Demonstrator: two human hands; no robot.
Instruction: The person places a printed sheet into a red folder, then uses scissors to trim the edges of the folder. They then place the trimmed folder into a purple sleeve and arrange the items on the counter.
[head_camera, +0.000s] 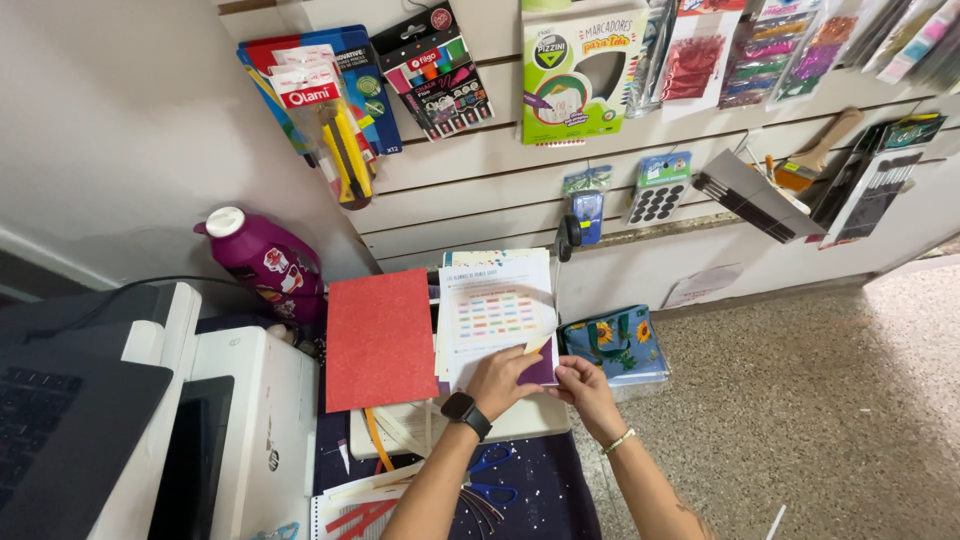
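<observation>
Two hands pinch it: your left hand (503, 380) and right hand (585, 388) grip the small purple card (541, 371) just below the colour-chart sheet (497, 315); loosen either and it may slide onto the scissors (490, 475).

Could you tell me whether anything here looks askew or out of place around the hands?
Mostly the wall display: a dark striped pack hangs tilted off its row, and a paintbrush lies slanted behind it. At the desk, both hands, left hand and right hand, pinch a purple sheet; nothing looks spilled.
</observation>
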